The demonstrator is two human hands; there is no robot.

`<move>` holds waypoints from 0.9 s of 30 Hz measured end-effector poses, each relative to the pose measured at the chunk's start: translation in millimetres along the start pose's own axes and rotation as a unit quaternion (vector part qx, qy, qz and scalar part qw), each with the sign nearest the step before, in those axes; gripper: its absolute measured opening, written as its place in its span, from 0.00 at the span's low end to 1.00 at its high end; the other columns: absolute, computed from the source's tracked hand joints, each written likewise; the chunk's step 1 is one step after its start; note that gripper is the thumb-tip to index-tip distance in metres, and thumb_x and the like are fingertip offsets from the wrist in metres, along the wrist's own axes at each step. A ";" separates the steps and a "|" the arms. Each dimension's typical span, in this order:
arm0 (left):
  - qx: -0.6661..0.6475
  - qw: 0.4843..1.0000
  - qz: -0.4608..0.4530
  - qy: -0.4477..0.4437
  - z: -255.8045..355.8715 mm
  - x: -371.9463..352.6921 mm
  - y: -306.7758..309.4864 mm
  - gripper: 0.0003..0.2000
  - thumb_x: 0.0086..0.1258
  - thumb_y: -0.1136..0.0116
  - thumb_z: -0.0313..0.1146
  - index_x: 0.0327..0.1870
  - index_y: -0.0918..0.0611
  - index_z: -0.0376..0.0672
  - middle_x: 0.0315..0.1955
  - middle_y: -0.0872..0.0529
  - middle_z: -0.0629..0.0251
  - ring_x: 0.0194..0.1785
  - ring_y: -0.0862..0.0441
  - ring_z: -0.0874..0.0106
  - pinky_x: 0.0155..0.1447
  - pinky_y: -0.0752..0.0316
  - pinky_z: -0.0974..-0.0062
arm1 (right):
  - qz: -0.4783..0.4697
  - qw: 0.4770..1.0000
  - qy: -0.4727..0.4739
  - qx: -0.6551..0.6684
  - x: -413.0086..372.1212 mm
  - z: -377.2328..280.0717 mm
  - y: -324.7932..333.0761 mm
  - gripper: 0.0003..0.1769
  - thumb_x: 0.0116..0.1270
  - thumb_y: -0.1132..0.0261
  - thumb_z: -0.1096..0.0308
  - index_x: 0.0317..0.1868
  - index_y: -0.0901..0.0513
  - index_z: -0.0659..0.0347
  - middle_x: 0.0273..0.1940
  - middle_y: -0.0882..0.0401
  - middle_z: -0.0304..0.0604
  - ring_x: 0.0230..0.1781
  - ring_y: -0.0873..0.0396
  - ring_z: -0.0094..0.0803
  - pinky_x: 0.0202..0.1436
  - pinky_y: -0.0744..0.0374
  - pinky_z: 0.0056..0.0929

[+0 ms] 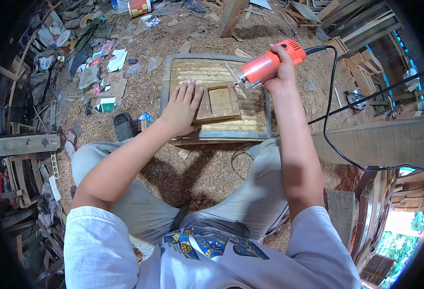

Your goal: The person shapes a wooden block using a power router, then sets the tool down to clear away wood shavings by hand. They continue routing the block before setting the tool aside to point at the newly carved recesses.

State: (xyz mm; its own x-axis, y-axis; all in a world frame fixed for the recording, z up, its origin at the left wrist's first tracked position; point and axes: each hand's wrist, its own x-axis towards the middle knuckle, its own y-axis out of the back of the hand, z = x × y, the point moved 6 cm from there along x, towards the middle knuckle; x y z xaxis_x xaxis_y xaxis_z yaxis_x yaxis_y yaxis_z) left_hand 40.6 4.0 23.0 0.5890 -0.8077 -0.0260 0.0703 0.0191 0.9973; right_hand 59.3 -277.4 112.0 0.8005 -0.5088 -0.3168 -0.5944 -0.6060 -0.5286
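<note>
My right hand [282, 70] is wrapped round the orange body of a trim router [262, 69] with a clear lower housing. The router is tilted, its base plate and bit facing the right edge of a wooden block [223, 101]. That block has a rectangular recess cut into its top. My left hand [182, 107] lies along the block's left side with its fingers stretched out and its thumb low by the front edge. Beneath the block is a low slatted wooden bench [185, 72] with a grey frame.
A black power cord [334, 72] loops from the router down the right side. At right a thick wooden beam [375, 139] lies close to my leg. Wood shavings cover the ground, with a dark sandal [123, 126] and scattered litter at left. A wooden post [232, 19] stands behind the bench.
</note>
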 end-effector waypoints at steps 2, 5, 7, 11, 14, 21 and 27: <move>0.000 1.000 0.001 0.001 0.4 -0.1 0.0 0.66 0.54 0.17 0.51 0.87 0.51 0.33 0.83 0.45 0.30 0.86 0.45 0.35 0.86 0.45 0.40 | -0.007 1.000 -0.001 -0.001 -0.6 -0.2 -0.1 0.19 0.62 0.21 0.64 0.46 0.23 0.51 0.38 0.19 0.38 0.39 0.16 0.37 0.53 0.14 0.50; 0.002 1.000 -0.004 0.002 1.5 -0.1 1.9 0.66 0.53 0.16 0.51 0.87 0.50 0.33 0.83 0.45 0.31 0.86 0.45 0.35 0.86 0.45 0.40 | -0.015 1.000 -0.001 -0.001 2.4 0.3 1.4 0.19 0.62 0.21 0.64 0.46 0.23 0.51 0.38 0.19 0.38 0.39 0.16 0.37 0.53 0.14 0.51; 0.004 1.000 -0.008 0.004 1.4 -0.6 0.3 0.66 0.53 0.16 0.50 0.87 0.50 0.33 0.83 0.46 0.31 0.86 0.45 0.35 0.86 0.45 0.40 | -0.018 1.000 -0.001 0.000 2.4 0.4 0.8 0.19 0.62 0.21 0.64 0.46 0.23 0.51 0.38 0.19 0.38 0.39 0.16 0.38 0.53 0.14 0.51; 0.000 1.000 0.005 0.001 1.9 -0.3 1.1 0.66 0.53 0.16 0.50 0.87 0.50 0.33 0.83 0.46 0.31 0.86 0.45 0.35 0.86 0.45 0.40 | -0.007 1.000 -0.011 0.000 1.4 0.4 1.3 0.19 0.62 0.22 0.64 0.46 0.23 0.52 0.38 0.19 0.38 0.39 0.16 0.38 0.52 0.14 0.51; 0.002 1.000 0.002 0.004 2.0 -0.5 0.6 0.66 0.52 0.16 0.49 0.87 0.50 0.33 0.83 0.46 0.31 0.86 0.45 0.35 0.86 0.45 0.40 | -0.006 1.000 -0.009 0.001 2.5 0.8 2.5 0.19 0.62 0.22 0.64 0.46 0.23 0.52 0.38 0.19 0.38 0.39 0.16 0.38 0.52 0.14 0.51; 0.007 1.000 0.002 0.004 2.3 0.0 0.7 0.66 0.52 0.16 0.49 0.87 0.49 0.33 0.83 0.45 0.31 0.86 0.45 0.35 0.86 0.45 0.40 | -0.007 1.000 0.003 -0.001 0.3 -1.1 1.7 0.18 0.62 0.22 0.64 0.46 0.23 0.51 0.37 0.19 0.38 0.38 0.16 0.37 0.51 0.14 0.49; 0.002 1.000 0.008 0.002 2.0 0.0 -0.3 0.67 0.50 0.15 0.49 0.87 0.49 0.33 0.83 0.45 0.31 0.85 0.45 0.34 0.86 0.45 0.40 | -0.016 1.000 -0.002 -0.002 1.7 -0.3 2.0 0.19 0.62 0.21 0.64 0.46 0.23 0.51 0.37 0.19 0.38 0.38 0.16 0.37 0.51 0.14 0.48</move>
State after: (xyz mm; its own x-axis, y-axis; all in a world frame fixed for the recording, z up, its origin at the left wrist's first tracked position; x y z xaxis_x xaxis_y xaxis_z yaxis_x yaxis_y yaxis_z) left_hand 38.9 2.8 22.8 0.5936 -0.8047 -0.0095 0.0575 0.0306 0.9979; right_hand 59.5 -279.7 110.7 0.8195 -0.4861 -0.3035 -0.5687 -0.6245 -0.5354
